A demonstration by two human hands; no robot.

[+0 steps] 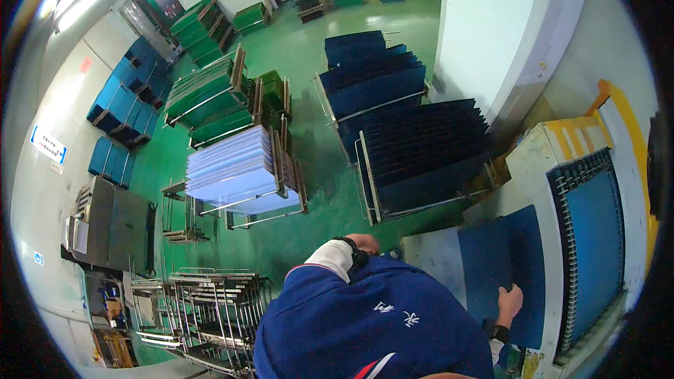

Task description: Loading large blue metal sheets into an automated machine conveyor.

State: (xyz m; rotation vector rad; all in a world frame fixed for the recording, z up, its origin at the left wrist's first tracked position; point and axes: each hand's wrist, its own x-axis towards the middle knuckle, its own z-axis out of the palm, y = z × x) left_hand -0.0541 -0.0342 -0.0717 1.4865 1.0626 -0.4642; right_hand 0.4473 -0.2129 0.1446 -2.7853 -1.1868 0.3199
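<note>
At the lower right, my right hand (510,303) is at a dark blue flat panel (526,253), its fingers curled and seemingly pinching the panel's edge. Another blue panel (481,256) lies beside it to the left, on a pale bench surface (439,256). Near the middle of the view, my left hand (364,242) is beyond my blue jacket sleeve with a dark band at the wrist. Its fingers are mostly hidden, and nothing shows in it.
A machine opening with a blue bed (593,231) and toothed edges stands at the right. Racks of dark panels (428,158), white panels (232,172) and green panels (203,91) stand on the green floor. Metal racks (210,316) are at lower left; a white pillar (498,28) rises behind.
</note>
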